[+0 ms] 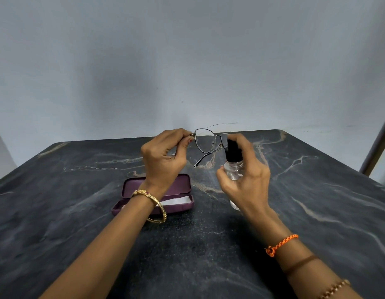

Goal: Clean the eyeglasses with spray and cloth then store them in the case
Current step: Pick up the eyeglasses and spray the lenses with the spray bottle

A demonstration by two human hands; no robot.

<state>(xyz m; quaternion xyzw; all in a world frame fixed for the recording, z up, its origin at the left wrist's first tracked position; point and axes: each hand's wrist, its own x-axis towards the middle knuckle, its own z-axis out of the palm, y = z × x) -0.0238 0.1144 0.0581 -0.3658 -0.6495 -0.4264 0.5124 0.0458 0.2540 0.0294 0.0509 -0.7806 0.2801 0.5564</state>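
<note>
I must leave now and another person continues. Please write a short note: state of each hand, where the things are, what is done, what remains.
Left hand: pinches the glasses at one corner, above the table.
Right hand: grips the spray bottle, nozzle close to the lenses.
Case: open on the table, white cloth inside.
Done: glasses out, bottle in hand.
Left: spray, wipe with cloth, put glasses in the case.

Both hands are raised side by side: left hand (163, 156) pinching with curled fingertips, right hand (244, 175) curled in a grip.
</note>
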